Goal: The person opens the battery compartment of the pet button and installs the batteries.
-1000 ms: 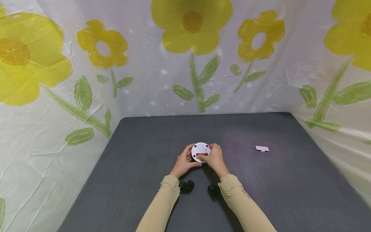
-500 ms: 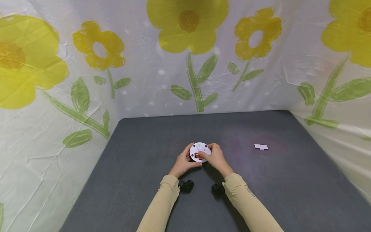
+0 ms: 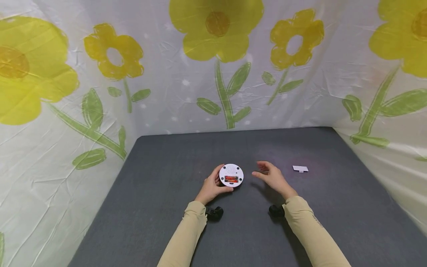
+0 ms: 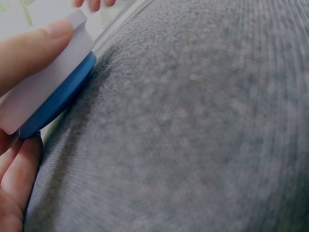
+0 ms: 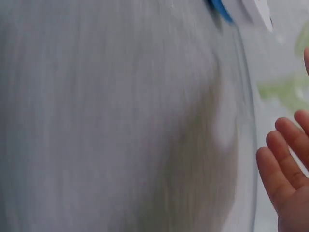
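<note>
My left hand (image 3: 211, 187) grips a round white device (image 3: 231, 170) by its left side, thumb at the near edge. Its underside faces up, with a speaker grille, several dark feet and an uncovered battery compartment holding red-and-black batteries (image 3: 231, 179). In the left wrist view the device (image 4: 50, 72) shows a white side wall and a blue lower part, close over the table. Apart from the device, my right hand (image 3: 274, 180) hovers to its right with fingers loosely bent and nothing held. A small white battery cover (image 3: 300, 168) with a tab lies farther right.
The dark grey table (image 3: 160, 193) reaches back to a white curtain (image 3: 166, 81) printed with yellow flowers. Black wrist cameras are strapped under both wrists, the left camera (image 3: 215, 213) and the right camera (image 3: 276, 211).
My right hand has let go of the device and moved right, toward the battery cover, uncovering the batteries. My left hand still holds the device in nearly the same place.
</note>
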`<state>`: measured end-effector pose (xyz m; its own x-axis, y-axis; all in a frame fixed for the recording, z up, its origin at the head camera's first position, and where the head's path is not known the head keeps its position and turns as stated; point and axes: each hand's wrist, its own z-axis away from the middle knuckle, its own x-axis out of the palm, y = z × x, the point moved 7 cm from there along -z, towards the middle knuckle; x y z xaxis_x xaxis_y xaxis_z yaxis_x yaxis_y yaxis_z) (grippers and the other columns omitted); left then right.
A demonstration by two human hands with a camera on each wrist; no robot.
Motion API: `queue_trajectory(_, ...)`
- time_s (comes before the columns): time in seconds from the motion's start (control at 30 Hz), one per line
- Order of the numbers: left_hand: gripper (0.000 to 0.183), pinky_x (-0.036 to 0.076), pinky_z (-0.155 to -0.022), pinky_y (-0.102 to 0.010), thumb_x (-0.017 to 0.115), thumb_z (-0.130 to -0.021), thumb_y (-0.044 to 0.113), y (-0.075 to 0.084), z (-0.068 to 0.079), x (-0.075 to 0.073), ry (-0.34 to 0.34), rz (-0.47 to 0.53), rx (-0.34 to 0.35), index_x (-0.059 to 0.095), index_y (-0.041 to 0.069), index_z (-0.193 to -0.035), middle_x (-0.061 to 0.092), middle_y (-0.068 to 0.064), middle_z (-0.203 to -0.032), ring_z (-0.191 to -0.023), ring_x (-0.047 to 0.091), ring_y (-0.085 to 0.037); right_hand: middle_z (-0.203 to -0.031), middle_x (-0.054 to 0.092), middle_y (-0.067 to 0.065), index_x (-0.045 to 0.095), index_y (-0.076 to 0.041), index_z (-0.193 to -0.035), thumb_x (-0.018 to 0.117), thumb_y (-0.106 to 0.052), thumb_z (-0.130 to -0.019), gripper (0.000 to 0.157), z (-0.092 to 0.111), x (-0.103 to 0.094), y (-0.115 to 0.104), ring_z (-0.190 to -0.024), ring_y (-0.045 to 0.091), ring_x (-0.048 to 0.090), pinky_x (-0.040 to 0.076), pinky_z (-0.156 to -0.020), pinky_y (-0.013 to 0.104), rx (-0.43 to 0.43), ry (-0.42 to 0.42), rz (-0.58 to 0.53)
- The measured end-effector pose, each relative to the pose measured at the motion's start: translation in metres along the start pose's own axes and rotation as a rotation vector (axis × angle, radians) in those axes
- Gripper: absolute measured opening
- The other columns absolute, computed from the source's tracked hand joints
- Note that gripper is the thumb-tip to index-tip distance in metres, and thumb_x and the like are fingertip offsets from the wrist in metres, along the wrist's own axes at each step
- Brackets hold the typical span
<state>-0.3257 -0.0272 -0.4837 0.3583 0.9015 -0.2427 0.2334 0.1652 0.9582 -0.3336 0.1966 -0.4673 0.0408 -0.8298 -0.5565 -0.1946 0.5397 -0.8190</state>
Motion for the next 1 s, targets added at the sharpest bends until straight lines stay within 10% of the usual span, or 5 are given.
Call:
queue_trajectory(0.5, 0.098, 0.04, -0.096, -0.029, 0.086, -0.065, 0.02, -0.037, -0.011, 0.0, 0.029, 0.004, -0.005, 0.03, 0.011, -0.145, 0.039, -0.003, -0.142, -0.124, 0.042, -0.014, -0.124, 0.05, 0.026, 0.047, 0.006, -0.129, 0.069, -0.026, -0.086, 0.058, 0.018, -0.078, 0.052, -0.111, 0.039, 0.048, 0.041, -0.091, 0.05, 0.112, 0.111, 0.016)
queue_trajectory(0.8, 0.093, 0.039, -0.098, -0.034, 0.083, -0.069, 0.008, -0.012, -0.004, 0.0, 0.006, 0.019, -0.017, 0.028, 0.005, -0.144, 0.038, -0.013, -0.142, -0.126, 0.04, -0.022, -0.12, 0.052, 0.027, 0.049, 0.007, -0.126, 0.07, -0.023, -0.085, 0.055, 0.024, -0.1, 0.069, -0.106, 0.041, 0.052, 0.045, -0.085, 0.048, 0.136, 0.198, 0.074)
queue_trajectory(1.0, 0.092, 0.039, -0.098, -0.034, 0.082, -0.07, 0.006, 0.002, 0.0, 0.0, 0.0, -0.004, -0.016, 0.027, 0.001, -0.144, 0.037, -0.014, -0.142, -0.126, 0.039, -0.023, -0.117, 0.055, 0.027, 0.051, 0.007, -0.124, 0.072, -0.022, -0.083, 0.054, 0.024, -0.11, 0.077, -0.101, 0.038, 0.056, 0.045, -0.071, 0.02, 0.131, 0.232, 0.098)
